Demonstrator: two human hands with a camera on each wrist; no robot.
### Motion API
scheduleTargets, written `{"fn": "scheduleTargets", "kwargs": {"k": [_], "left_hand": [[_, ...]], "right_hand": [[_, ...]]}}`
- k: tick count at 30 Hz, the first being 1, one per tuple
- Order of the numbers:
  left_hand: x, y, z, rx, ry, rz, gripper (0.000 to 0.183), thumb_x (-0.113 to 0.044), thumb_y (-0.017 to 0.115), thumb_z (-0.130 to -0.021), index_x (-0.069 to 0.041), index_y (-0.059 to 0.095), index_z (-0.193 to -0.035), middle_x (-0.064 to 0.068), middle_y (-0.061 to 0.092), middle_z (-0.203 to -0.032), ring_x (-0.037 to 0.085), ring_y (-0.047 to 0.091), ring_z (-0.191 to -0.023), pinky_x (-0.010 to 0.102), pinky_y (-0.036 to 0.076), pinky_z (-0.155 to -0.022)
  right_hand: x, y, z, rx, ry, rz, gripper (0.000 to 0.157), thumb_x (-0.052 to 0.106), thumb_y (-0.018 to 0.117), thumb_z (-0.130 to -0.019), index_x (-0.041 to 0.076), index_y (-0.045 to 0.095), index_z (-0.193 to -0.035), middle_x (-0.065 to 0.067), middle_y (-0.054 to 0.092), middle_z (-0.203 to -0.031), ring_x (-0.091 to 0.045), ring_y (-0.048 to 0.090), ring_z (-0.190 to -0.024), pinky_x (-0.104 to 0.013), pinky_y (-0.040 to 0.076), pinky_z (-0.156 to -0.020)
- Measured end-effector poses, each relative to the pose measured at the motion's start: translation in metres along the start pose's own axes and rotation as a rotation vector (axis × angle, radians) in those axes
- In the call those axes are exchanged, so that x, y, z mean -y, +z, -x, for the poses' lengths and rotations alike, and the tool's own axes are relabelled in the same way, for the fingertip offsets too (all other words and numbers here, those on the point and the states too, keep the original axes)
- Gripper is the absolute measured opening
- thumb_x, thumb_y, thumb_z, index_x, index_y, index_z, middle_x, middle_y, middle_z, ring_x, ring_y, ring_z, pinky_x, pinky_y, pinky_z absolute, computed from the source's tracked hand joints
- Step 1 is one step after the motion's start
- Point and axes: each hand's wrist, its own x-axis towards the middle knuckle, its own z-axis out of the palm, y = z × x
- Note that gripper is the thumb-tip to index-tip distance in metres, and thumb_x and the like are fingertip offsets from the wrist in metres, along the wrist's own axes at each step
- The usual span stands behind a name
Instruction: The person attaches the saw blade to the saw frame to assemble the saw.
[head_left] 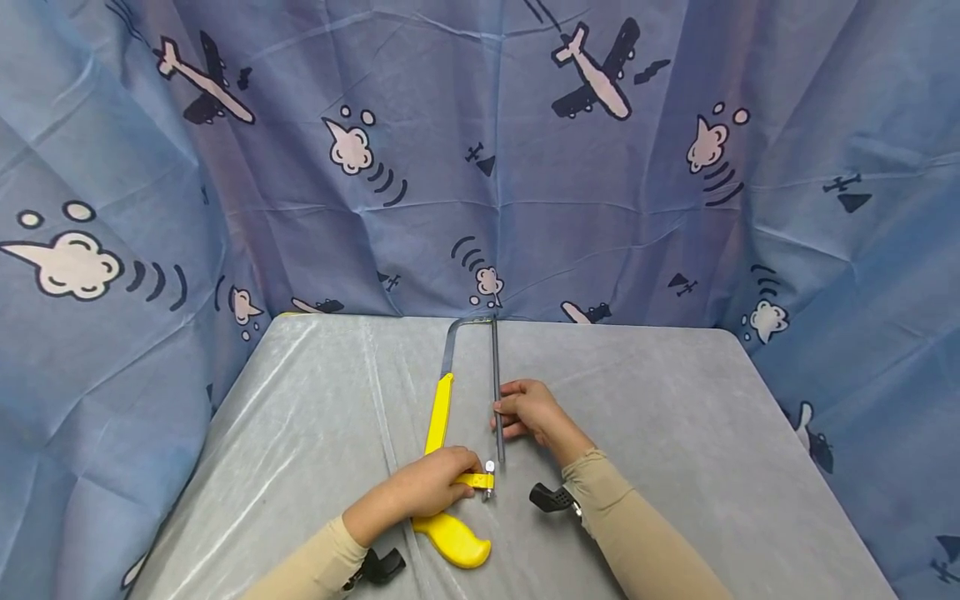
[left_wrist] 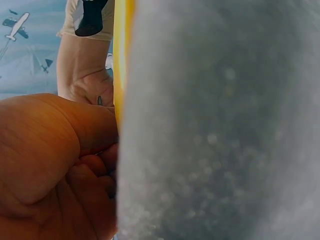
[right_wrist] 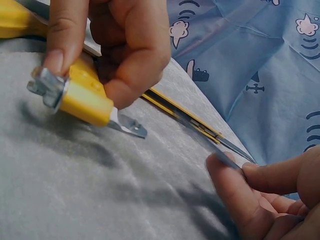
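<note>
A hacksaw with a yellow handle [head_left: 455,542] and a metal front bow [head_left: 450,346] lies on the grey tabletop. My left hand [head_left: 431,483] grips the near yellow arm of its frame, beside the wing nut [right_wrist: 46,89] and blade pin [right_wrist: 131,125]. Thumb and finger of my right hand [head_left: 531,412] pinch the thin grey saw blade [head_left: 496,358] near its lower half. The blade's far end meets the tip of the bow; whether it is hooked there I cannot tell. Its near end stands apart from the pin. In the left wrist view a blurred grey surface hides much.
The grey table [head_left: 637,375] carries a creased, see-through cover on its left side. A blue curtain [head_left: 420,242] with printed planes hangs along the back and both sides. Black devices [head_left: 551,497] are strapped at both wrists.
</note>
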Motion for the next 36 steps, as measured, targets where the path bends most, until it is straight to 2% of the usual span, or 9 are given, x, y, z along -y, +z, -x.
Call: {"fn": "scheduleTargets", "kwargs": {"k": [8,14,20,26,36], "left_hand": [[0.0,-0.001,-0.002,-0.001,-0.005,0.008,0.013,-0.017,0.073,-0.096,-0.016,0.069,-0.109,-0.01,0.065,-0.101,0.003,0.055,-0.09,0.024,0.05,-0.088],[0.002,-0.006,-0.005,-0.009,0.006,-0.025,0.014,-0.018,0.072,-0.096,-0.016,0.069,-0.11,-0.008,0.066,-0.103,0.005,0.057,-0.093,0.025,0.05,-0.09],[0.002,-0.006,-0.003,0.007,0.012,-0.028,0.016,-0.018,0.072,-0.097,-0.014,0.069,-0.112,-0.006,0.067,-0.106,0.006,0.059,-0.096,0.026,0.051,-0.092],[0.003,-0.005,-0.003,0.001,0.02,-0.019,0.015,-0.017,0.072,-0.096,-0.014,0.069,-0.11,-0.007,0.066,-0.103,0.004,0.056,-0.092,0.024,0.05,-0.089],[0.004,0.001,0.0,0.004,0.011,-0.039,0.017,-0.018,0.072,-0.096,-0.014,0.069,-0.112,-0.006,0.067,-0.106,0.006,0.06,-0.097,0.025,0.051,-0.092]], "right_hand": [[0.002,0.002,0.0,-0.01,-0.001,-0.002,0.042,-0.004,0.065,-0.095,-0.006,0.052,-0.134,-0.012,0.065,-0.09,-0.022,0.072,-0.067,-0.034,0.06,-0.055],[0.007,0.005,-0.004,-0.016,-0.008,0.007,0.045,-0.004,0.065,-0.095,-0.006,0.049,-0.137,-0.015,0.067,-0.095,-0.024,0.072,-0.067,-0.035,0.061,-0.058],[0.003,0.01,-0.006,-0.012,-0.009,-0.005,0.046,-0.006,0.065,-0.093,-0.005,0.05,-0.137,-0.012,0.066,-0.091,-0.023,0.072,-0.065,-0.035,0.06,-0.055],[0.0,0.012,-0.007,-0.01,-0.029,-0.005,0.044,-0.006,0.066,-0.093,-0.005,0.05,-0.135,-0.011,0.066,-0.089,-0.022,0.072,-0.064,-0.035,0.06,-0.053],[-0.009,0.014,-0.006,-0.011,-0.044,-0.005,0.043,-0.005,0.067,-0.094,-0.002,0.053,-0.135,-0.01,0.065,-0.093,-0.02,0.071,-0.061,-0.033,0.059,-0.051]]}}
